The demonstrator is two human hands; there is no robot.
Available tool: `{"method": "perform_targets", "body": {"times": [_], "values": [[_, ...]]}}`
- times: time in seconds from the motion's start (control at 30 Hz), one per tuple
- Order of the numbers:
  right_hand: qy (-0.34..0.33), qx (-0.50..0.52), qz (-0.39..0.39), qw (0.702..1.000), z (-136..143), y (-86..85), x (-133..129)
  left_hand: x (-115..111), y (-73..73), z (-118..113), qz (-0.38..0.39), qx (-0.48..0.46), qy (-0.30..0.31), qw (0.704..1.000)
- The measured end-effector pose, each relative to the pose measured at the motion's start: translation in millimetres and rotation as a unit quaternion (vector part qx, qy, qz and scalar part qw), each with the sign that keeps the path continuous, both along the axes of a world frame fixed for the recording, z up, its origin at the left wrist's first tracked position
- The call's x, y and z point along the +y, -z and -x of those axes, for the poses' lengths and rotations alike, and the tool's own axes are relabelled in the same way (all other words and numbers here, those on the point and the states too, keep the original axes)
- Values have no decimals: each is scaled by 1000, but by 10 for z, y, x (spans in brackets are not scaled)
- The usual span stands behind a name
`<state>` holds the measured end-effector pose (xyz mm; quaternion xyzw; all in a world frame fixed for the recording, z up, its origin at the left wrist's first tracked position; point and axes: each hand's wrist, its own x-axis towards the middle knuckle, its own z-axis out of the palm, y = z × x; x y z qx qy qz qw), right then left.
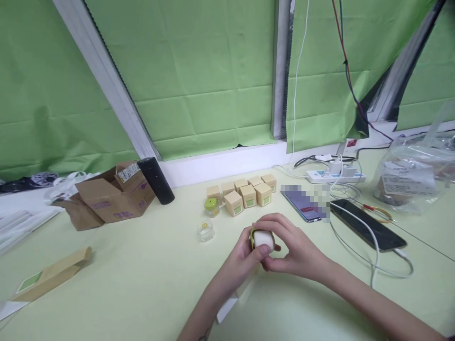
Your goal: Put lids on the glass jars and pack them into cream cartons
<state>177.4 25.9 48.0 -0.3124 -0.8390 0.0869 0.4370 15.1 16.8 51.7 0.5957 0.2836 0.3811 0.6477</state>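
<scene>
White and green, the small rounded piece (263,240) sits between the fingertips of the left hand (245,255) and right hand (293,247), both curled snugly on its edges. Its white face points up toward the camera; no clear long axis shows. Beyond the fingers, leftward, one green-topped jar (212,207) looks finished; a clear jar (206,231) lacks that top, so work seems left.

Bright, diffuse light leaves soft shadows on the table (142,274); edges stretch.
</scene>
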Motion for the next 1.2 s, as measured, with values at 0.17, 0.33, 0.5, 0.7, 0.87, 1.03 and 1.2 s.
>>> {"method": "perform_targets", "body": {"times": [0.17,0.33,0.5,0.7,0.87,1.03,1.2], "values": [[-14,131,82,988,-104,0,129,102,-13,226,-46,168,-89,981],[36,135,166,976,-16,189,180,135,72,362,-68,383,-126,913],[16,1,147,989,87,383,187,100,185,302,-90,404,-62,908],[100,-54,105,988,-45,516,568,345,121,600,-178,431,-214,858],[137,-72,125,980,-28,631,776,598,297,1086,-148,495,-348,782],[159,-57,140,976,-29,633,806,621,425,1217,-98,479,-279,826],[132,-38,178,974,-70,625,751,511,283,1242,-64,448,-194,871]]}}
